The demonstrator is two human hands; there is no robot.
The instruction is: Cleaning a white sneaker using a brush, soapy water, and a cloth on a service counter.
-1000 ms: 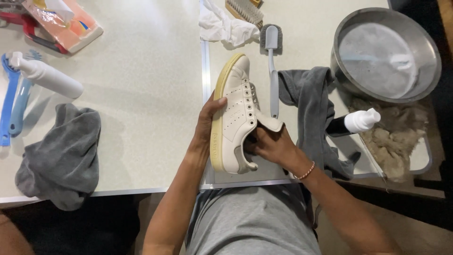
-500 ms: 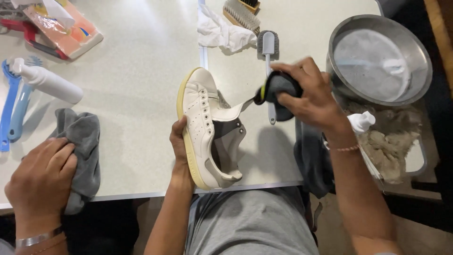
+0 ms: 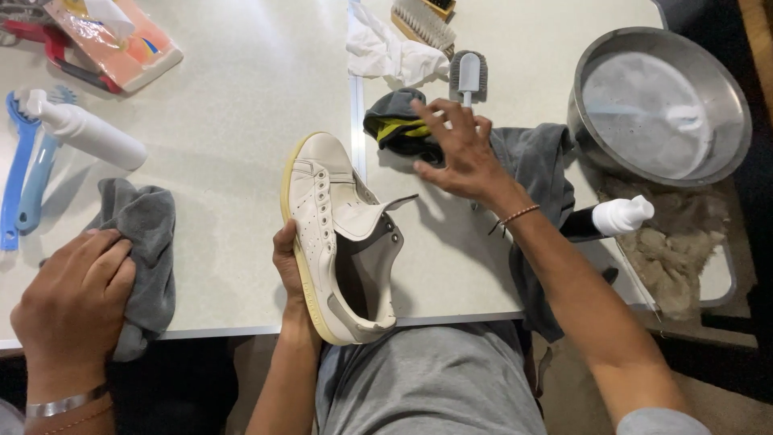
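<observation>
White sneaker (image 3: 334, 234) lies on its side at the near edge of the worktop (image 3: 241, 129), heel overhanging toward the person's lap, toe pointing away and slightly left; long axis runs near-to-far, sole edge to the left, opening and lifted tongue facing right. Left hand (image 3: 288, 266) grips it from the sole side around the midfoot, fingers wrapped under the yellowed sole, thumb on the upper. Right hand (image 3: 455, 153) is off the shoe, up and to the right of it, fingers spread wide and pressed flat; fingertips rest on a dark bundled insert with a yellow-green edge (image 3: 398, 129), palm over the grey cloth (image 3: 535, 169) spread beneath the forearm. It clasps nothing. So the shoe's open side faces the right hand, with a bare strip of worktop between them; the left hand is the one on the shoe, the right the nearer to the insert. Just beyond the right fingertips: a grey-handled brush (image 3: 469, 74), a crumpled white rag (image 3: 386, 52), a bristle brush (image 3: 423, 20). Far right: a steel bowl (image 3: 725, 89) of cloudy water, and a white-capped bottle (image 3: 616, 217) lying by the wrist. At lower left another person's hand (image 3: 76, 298) presses a second grey cloth (image 3: 149, 234); a white spray bottle (image 3: 84, 129) and blue brushes (image 3: 20, 173) lie beyond it.
</observation>
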